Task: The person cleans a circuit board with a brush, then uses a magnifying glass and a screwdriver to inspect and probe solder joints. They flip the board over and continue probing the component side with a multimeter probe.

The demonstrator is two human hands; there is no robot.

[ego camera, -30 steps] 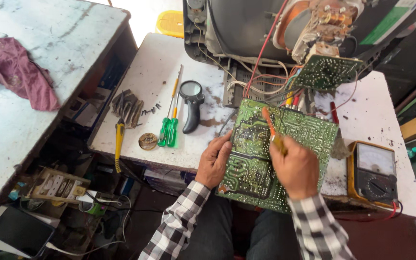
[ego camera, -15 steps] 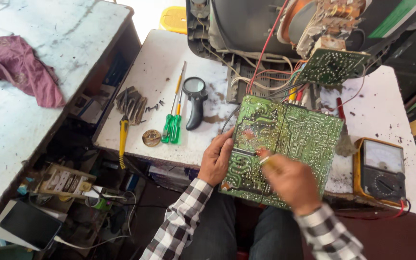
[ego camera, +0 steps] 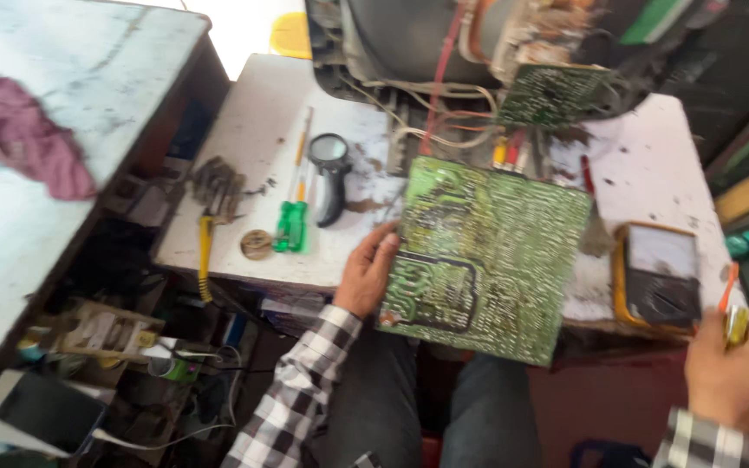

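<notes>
My left hand (ego camera: 367, 270) grips the left edge of a large green circuit board (ego camera: 487, 256), holding it tilted over my lap with its solder side up. Wires run from the board's top edge up into an opened television chassis (ego camera: 444, 52). My right hand (ego camera: 737, 373) is far off at the lower right, away from the board, closed around a small tool with an orange tip (ego camera: 728, 303). A yellow-cased multimeter (ego camera: 659, 273) lies on the white bench just left of that hand.
On the white bench (ego camera: 244, 165) lie a green-handled screwdriver (ego camera: 291, 221), a black magnifier (ego camera: 331, 178), pliers with yellow grips (ego camera: 210, 208) and a small round part (ego camera: 257, 244). A purple cloth (ego camera: 23, 143) rests on the left table. Cluttered shelves sit below.
My right hand has left the circuit board and swung out to the lower right with the orange-tipped tool. The left hand still holds the board.
</notes>
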